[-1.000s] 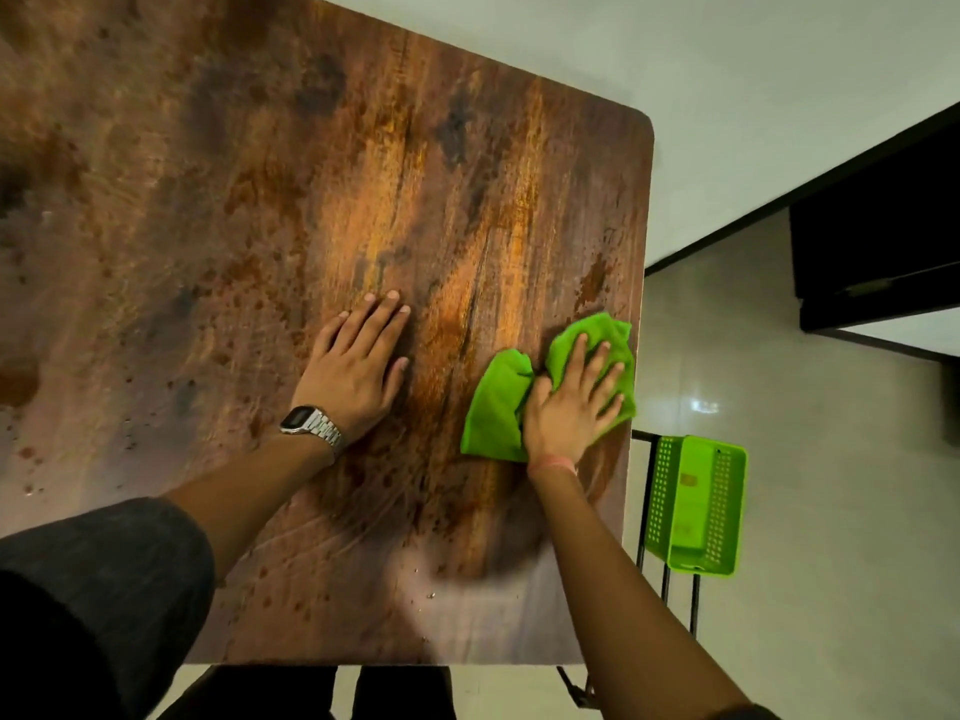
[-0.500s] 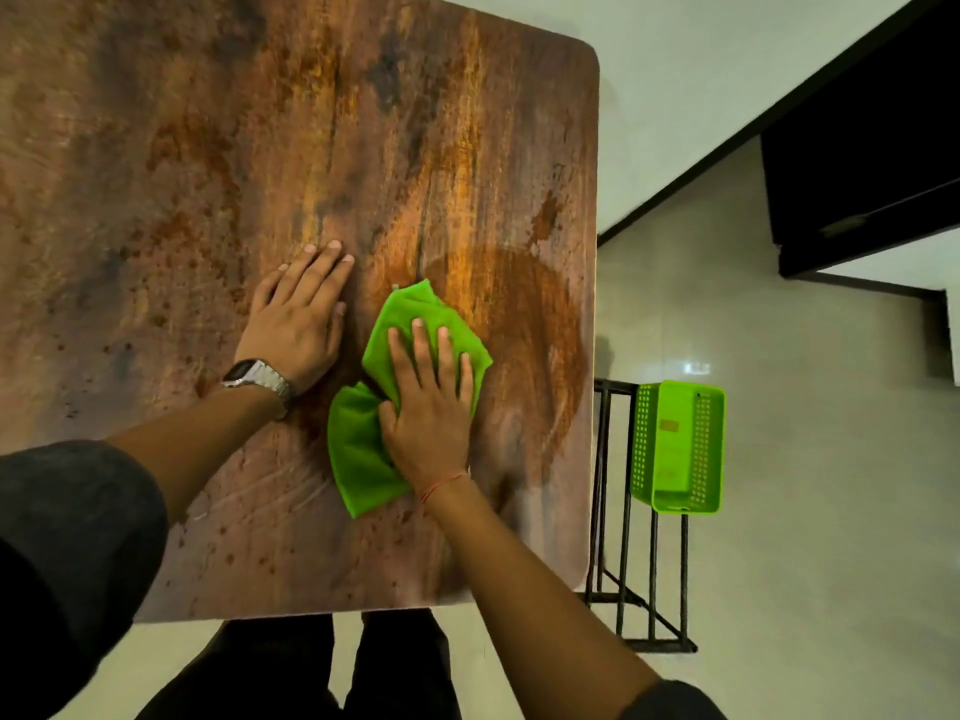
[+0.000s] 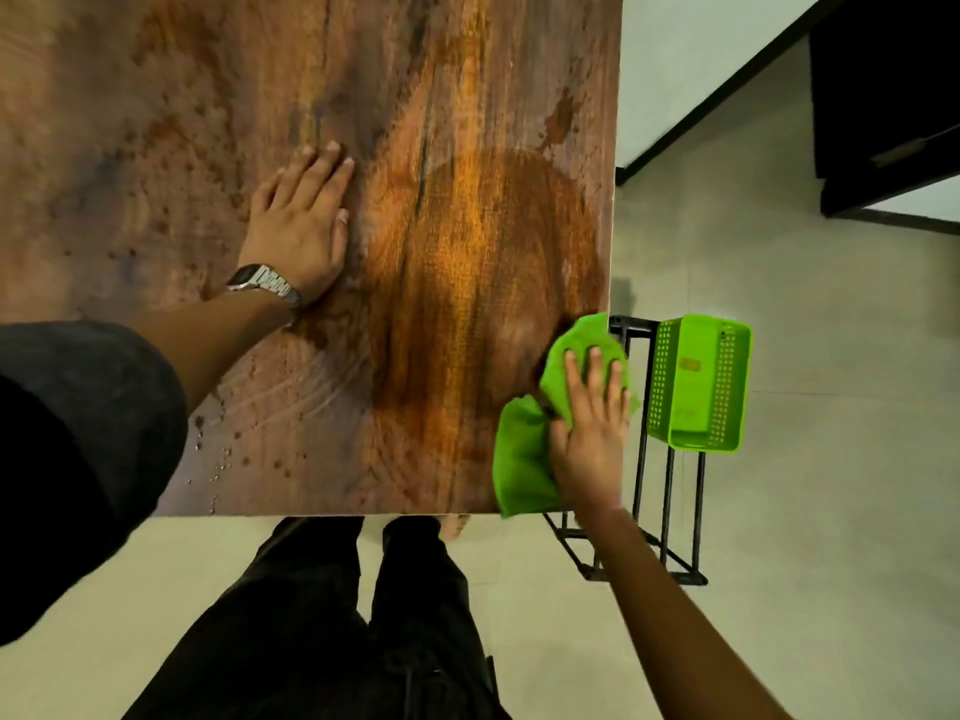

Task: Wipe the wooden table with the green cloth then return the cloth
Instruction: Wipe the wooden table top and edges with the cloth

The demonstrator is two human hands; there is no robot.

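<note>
The wooden table (image 3: pixel 182 122) fills the upper left, with a darker damp patch near its right side. The green cloth (image 3: pixel 522 454) lies crumpled at the table's near right corner, partly hanging over the right edge. My right hand (image 3: pixel 592 433) presses flat on the cloth with straight fingers. My left hand (image 3: pixel 301 231), with a metal watch on the wrist, rests flat on the tabletop left of the damp patch.
A green perforated plastic basket (image 3: pixel 696 381) sits on a black metal stand (image 3: pixel 654 522) right beside the table's right edge. A dark cabinet (image 3: pixel 883 96) stands at the top right. My legs are below the near edge, on a pale tiled floor.
My right hand has slid the cloth from the middle of the table, beside my left hand, rightward to the near right corner. The left hand has stayed flat on the table.
</note>
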